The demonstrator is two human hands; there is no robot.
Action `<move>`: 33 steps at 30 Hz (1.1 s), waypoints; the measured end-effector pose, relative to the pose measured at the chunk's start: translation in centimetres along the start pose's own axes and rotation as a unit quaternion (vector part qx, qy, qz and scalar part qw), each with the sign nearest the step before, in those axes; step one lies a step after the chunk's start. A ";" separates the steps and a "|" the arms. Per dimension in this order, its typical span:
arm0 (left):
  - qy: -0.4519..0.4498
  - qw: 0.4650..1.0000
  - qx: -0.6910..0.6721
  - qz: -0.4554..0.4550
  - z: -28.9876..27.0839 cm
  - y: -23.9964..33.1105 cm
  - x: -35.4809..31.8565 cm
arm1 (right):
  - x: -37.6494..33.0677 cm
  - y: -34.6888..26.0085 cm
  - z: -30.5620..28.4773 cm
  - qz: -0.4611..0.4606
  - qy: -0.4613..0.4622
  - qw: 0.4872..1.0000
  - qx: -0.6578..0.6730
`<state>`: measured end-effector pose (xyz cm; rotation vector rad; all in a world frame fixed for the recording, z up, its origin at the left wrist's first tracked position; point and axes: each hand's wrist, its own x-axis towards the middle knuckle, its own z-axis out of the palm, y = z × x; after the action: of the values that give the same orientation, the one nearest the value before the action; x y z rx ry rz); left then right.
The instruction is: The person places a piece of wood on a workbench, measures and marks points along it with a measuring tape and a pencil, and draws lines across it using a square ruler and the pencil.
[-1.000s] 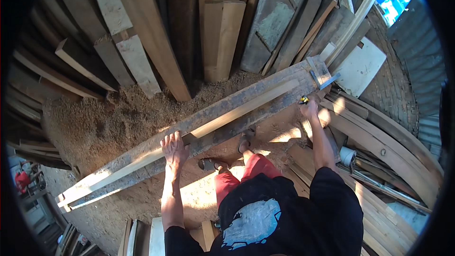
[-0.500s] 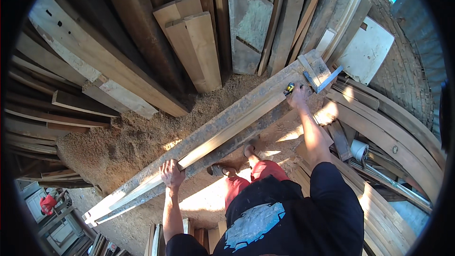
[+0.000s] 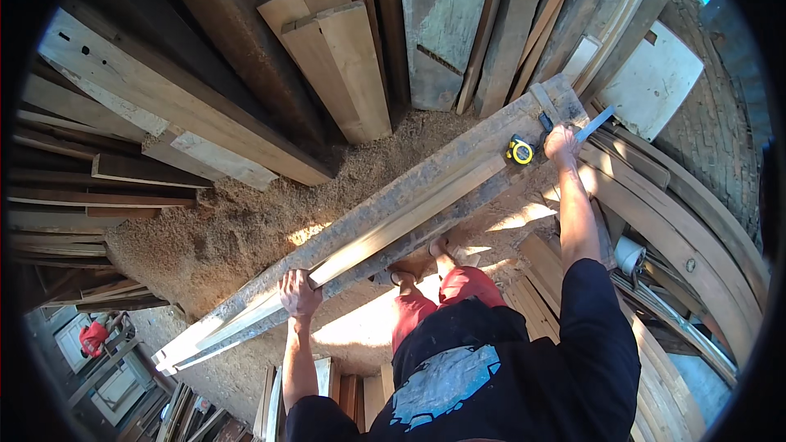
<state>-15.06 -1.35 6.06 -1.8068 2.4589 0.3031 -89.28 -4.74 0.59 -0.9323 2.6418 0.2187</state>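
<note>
A long pale wooden strip (image 3: 409, 217) lies lengthwise on a weathered plank bench (image 3: 393, 196), running from lower left to upper right. My left hand (image 3: 300, 293) is closed around the strip toward its lower left part, fingers over the top. At the bench's upper right end, my right hand (image 3: 561, 144) is closed on a metal carpenter's square (image 3: 596, 123), whose blade sticks out past the hand; the fingers partly hide it. Beside that hand, a yellow and black tape measure (image 3: 519, 151) rests near the strip's end. A small dark object (image 3: 546, 122) lies just beyond my fingers.
Boards (image 3: 340, 74) lean along the far side, above a heap of sawdust (image 3: 221, 237). Stacked planks (image 3: 671, 229) and a white pipe (image 3: 629, 254) stand at the right. Another person (image 3: 94, 337) in red is at the far lower left.
My right hand has left the tape measure on the bench and moved right, taking hold of the carpenter's square. My left hand keeps its grip on the strip.
</note>
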 end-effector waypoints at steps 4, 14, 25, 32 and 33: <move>-0.001 1.000 0.002 0.006 0.0 0.2 0.0 | -0.6 -0.7 0.7 0.067 0.028 0.997 -0.006; -0.019 1.000 0.008 -0.007 -0.5 0.5 0.1 | -2.9 -0.4 0.9 0.034 -0.012 0.999 0.015; -0.007 1.000 -0.004 -0.002 -2.9 -0.3 -1.1 | -11.4 5.3 11.8 0.121 0.009 0.981 0.154; 0.024 0.995 -0.074 0.058 -0.7 0.4 0.8 | -25.0 11.1 22.5 0.031 0.079 0.988 0.132; 0.026 0.993 -0.092 0.068 -1.5 1.1 1.0 | -27.0 10.7 23.1 -0.005 0.082 0.987 0.137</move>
<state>-16.33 -2.24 7.46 -1.7353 2.6760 0.5142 -70.39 25.01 -11.01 -0.9034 2.7217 -0.2284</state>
